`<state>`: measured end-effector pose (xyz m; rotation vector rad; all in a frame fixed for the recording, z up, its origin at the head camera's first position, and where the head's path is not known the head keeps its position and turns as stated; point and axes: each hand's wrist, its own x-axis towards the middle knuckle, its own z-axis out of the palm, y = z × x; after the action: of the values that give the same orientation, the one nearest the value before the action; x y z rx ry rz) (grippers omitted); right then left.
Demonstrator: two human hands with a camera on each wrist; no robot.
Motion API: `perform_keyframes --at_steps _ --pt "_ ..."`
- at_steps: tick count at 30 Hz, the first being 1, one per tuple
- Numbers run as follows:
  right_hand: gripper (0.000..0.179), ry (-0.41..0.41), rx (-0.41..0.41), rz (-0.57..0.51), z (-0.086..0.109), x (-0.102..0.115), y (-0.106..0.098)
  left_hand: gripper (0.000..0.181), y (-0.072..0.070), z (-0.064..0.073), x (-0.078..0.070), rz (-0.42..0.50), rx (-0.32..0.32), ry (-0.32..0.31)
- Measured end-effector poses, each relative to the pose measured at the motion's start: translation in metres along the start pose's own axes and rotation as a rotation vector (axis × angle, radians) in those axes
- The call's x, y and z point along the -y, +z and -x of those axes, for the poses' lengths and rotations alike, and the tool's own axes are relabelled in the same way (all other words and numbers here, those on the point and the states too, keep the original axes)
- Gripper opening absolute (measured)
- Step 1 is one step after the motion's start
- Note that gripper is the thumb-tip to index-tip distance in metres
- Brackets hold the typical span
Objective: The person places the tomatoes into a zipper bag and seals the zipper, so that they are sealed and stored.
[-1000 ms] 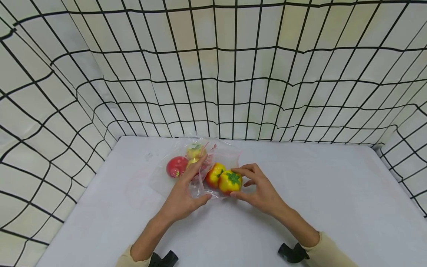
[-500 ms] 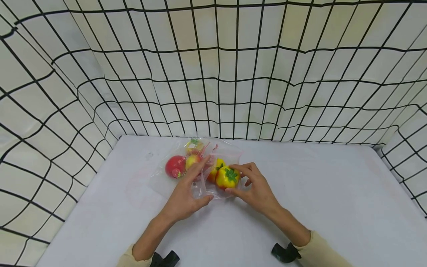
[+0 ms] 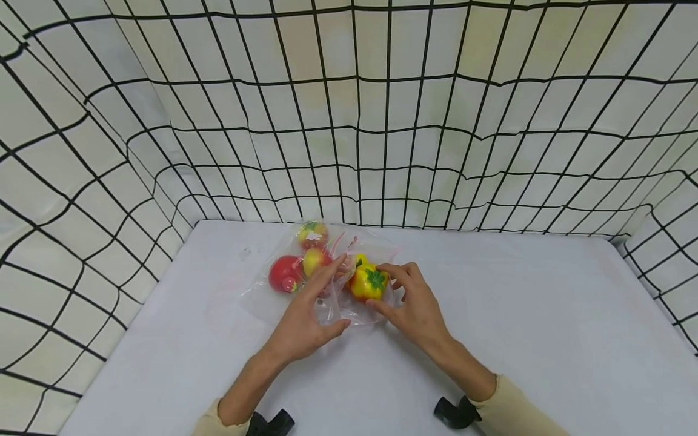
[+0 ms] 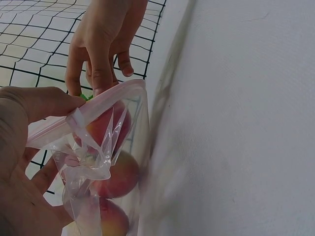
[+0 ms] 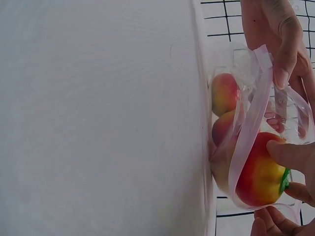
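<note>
Yellow-red toy pepper (image 3: 369, 283), gripped in right hand (image 3: 412, 309), sits at mouth of clear zip bag (image 3: 305, 290), whose rim left hand (image 3: 303, 321) pinches open, just leftward.

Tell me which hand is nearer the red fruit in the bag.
Left. The left hand holds the clear bag just beside the red fruit; the right hand grips the yellow pepper farther right.

Yellow-red toy fruit (image 3: 368, 283) sits in clear zip bag's (image 3: 262, 297) open mouth.
</note>
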<state>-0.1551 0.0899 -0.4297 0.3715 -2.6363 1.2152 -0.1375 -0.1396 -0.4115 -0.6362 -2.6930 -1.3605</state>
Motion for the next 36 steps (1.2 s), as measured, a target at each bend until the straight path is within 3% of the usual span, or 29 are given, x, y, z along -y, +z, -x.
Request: perform_keyframes --at_steps 9,18,26,36 --pt "0.064 -0.016 0.010 0.014 -0.001 -0.002 -0.004 0.102 -0.002 0.000 0.000 -0.019 -0.010 0.014" --pt "0.070 -0.087 0.048 0.002 -0.006 -0.010 -0.024 0.104 -0.005 0.001 0.000 -0.030 -0.021 0.004" --pt "0.055 -0.097 0.026 -0.095 -0.020 -0.020 -0.040 0.106 -0.006 0.001 -0.001 0.004 -0.013 -0.037" --pt "0.049 -0.101 0.098 -0.119 -0.034 -0.031 -0.045 0.114 -0.007 0.002 -0.004 0.006 0.011 -0.053"
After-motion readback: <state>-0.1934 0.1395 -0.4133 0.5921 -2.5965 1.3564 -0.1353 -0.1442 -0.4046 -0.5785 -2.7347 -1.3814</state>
